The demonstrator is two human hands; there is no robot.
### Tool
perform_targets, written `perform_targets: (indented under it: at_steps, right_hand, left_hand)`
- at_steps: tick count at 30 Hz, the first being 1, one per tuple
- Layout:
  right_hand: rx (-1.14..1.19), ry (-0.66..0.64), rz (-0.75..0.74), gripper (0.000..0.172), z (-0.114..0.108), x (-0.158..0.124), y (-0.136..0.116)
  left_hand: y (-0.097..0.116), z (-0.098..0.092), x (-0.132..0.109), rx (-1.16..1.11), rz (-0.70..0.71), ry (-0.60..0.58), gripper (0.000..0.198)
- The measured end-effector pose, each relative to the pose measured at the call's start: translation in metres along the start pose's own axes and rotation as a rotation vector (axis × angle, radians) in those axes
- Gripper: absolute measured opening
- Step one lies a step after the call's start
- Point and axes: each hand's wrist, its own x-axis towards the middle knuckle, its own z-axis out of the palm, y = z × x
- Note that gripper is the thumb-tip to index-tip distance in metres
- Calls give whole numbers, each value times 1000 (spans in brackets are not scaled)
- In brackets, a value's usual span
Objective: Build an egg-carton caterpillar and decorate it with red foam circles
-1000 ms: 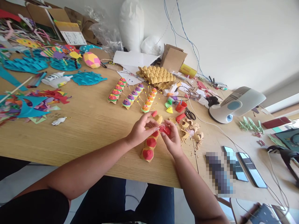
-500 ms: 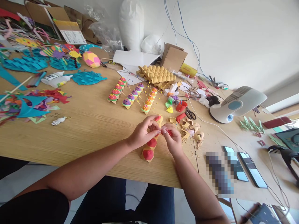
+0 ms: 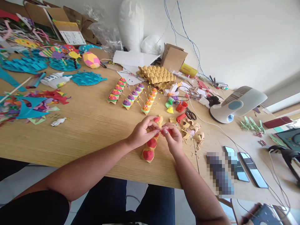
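Observation:
A strip of egg-carton cups [image 3: 150,148] with red tops lies on the wooden table [image 3: 89,131] in front of me. My left hand [image 3: 142,132] rests over the strip's far end, its fingers curled and pinching. My right hand [image 3: 172,139] is beside it, fingers closed on a small red piece [image 3: 164,132]. The fingertips of both hands meet at that red piece just above the strip. Three finished strips [image 3: 132,95] with coloured tops and pins stand further back.
Scissors [image 3: 191,114], a red cup [image 3: 181,107] and torn carton scraps [image 3: 193,131] lie right of my hands. A fan [image 3: 236,104] and two phones [image 3: 243,167] are at the right. An egg carton [image 3: 156,75], glue bottle [image 3: 55,79] and coloured paper cutouts [image 3: 35,103] fill the back and left.
My hands have drawn closer together over the strip's far end. The right hand's fingers have closed more tightly around the red piece, which shows less now.

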Motion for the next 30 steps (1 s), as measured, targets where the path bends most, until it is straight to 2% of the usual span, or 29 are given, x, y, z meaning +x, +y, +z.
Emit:
perform_targets:
  at_steps: [5,8,11,15,17,19,22,27,30]
  right_hand:
    - [-90,-15,-81,9,-1,2,-4]
    - [-101,-17,-66,12,-3,2,-6]
    - [-75,14,-24,16,-5,3,-3]
    - [92,171,170,26,-12,7,8]
    - [124,281,214,29,-18,11,14]
    - [105,323,238,32,-25,16,19]
    - [-37,299,219,33,-35,22,25]
    - [-481,132,188,32,-43,27,32]
    - [-722,77,187,29,-46,27,36]
  left_hand:
    - [1,0,0,17,54,-21,42]
    - [1,0,-1,48,74,-32,47]
    - [2,-1,-1,21,22,-26,50]
    - [3,-4,2,-11,-103,60,37]
    - [1,-6,4,-5,-142,107,35]
    - [-1,-8,6,2,-157,140,37]
    - [-3,-10,7,21,-163,151,39]
    - [-2,-10,7,53,-189,129,41]
    - [-3,-10,8,47,-200,119,43]
